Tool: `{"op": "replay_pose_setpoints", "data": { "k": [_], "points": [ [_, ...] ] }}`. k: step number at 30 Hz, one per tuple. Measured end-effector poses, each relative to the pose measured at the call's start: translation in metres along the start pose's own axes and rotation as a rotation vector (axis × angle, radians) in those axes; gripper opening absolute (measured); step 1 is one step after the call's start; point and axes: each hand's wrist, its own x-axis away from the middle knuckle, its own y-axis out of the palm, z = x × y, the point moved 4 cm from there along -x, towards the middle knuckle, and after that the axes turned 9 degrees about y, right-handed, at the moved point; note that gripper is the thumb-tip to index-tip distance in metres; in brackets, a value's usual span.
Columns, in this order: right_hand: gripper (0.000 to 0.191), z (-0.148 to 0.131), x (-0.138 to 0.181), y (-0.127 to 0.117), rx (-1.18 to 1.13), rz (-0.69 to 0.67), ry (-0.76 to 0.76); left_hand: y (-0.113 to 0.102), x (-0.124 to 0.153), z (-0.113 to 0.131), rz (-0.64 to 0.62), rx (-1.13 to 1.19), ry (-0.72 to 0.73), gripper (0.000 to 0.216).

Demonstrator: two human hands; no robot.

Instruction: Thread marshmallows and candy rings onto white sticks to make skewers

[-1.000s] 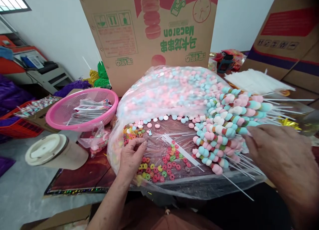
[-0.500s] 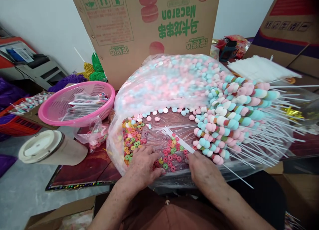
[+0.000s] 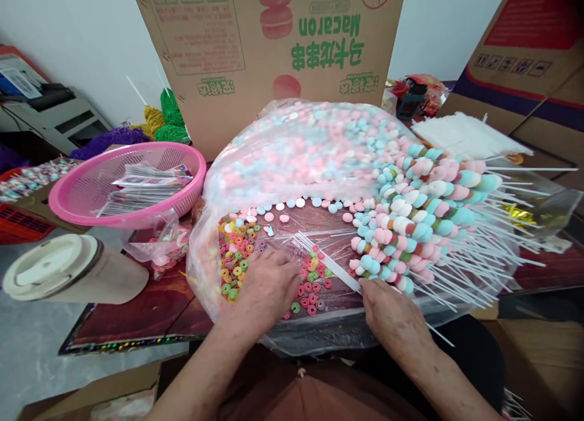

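Note:
My left hand (image 3: pixel 269 287) rests palm down on a scatter of small coloured ring candies (image 3: pixel 237 257) lying on clear plastic. Its fingers are bent together and their tips are hidden. My right hand (image 3: pixel 392 314) lies at the near edge, its fingertips pinched at the near end of a few loose white sticks (image 3: pixel 319 257). Just beyond it lies a pile of finished skewers (image 3: pixel 420 220), pink, blue and white sweets threaded on white sticks. A big clear bag of pink and blue sweets (image 3: pixel 310 153) bulges behind.
A pink basket (image 3: pixel 82 196) holding flat packets sits at left, with a lidded beige cup (image 3: pixel 68 275) lying on its side in front. An upside-down "Macaron" carton (image 3: pixel 274 50) stands behind the bag. More cartons (image 3: pixel 524 56) and a white stick bundle (image 3: pixel 465 138) are at right.
My right hand came down from the skewer pile at the right to the loose sticks near the table edge. My left hand slid right along the ring candies.

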Motion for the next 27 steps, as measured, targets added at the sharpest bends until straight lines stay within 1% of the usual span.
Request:
{"op": "replay_pose_setpoints", "data": {
  "k": [2,4,6,8,11,15,18,21,24,26,27],
  "points": [
    [0.026,0.004,0.002,0.004,-0.030,0.028,0.027,0.008,-0.029,0.024,-0.041,0.022,0.033,0.028],
    [0.027,0.004,0.001,0.004,-0.081,0.046,0.032,0.023,-0.055,0.044,-0.129,0.012,0.010,0.025],
    [0.029,0.004,-0.001,0.001,-0.136,0.046,0.020,0.035,-0.073,0.056,-0.138,0.016,-0.026,0.026],
    [0.031,0.005,-0.003,-0.002,-0.176,0.036,0.011,0.046,-0.083,0.061,-0.114,0.037,-0.058,0.026],
    [0.031,0.007,-0.005,-0.005,-0.196,0.049,0.001,0.056,-0.087,0.061,-0.120,0.099,-0.131,0.023],
    [0.031,0.008,-0.007,-0.004,-0.222,0.069,-0.014,0.058,-0.089,0.058,-0.169,0.143,-0.241,0.024],
    [0.029,0.011,-0.009,-0.002,-0.232,0.068,-0.012,0.049,-0.090,0.052,-0.176,0.128,-0.293,0.026],
    [0.026,0.015,-0.010,0.000,-0.235,0.052,-0.012,0.030,-0.081,0.032,-0.149,0.169,-0.353,0.023],
    [0.022,0.011,-0.009,-0.001,-0.198,0.012,-0.041,0.012,-0.056,0.001,-0.135,0.218,-0.384,0.016],
    [0.022,-0.001,-0.008,-0.005,-0.143,0.018,-0.077,0.007,-0.034,-0.017,-0.154,0.264,-0.371,0.014],
    [0.022,-0.009,-0.008,-0.008,-0.110,0.037,-0.093,0.007,-0.022,-0.025,-0.144,0.287,-0.367,0.014]
  ]
}}
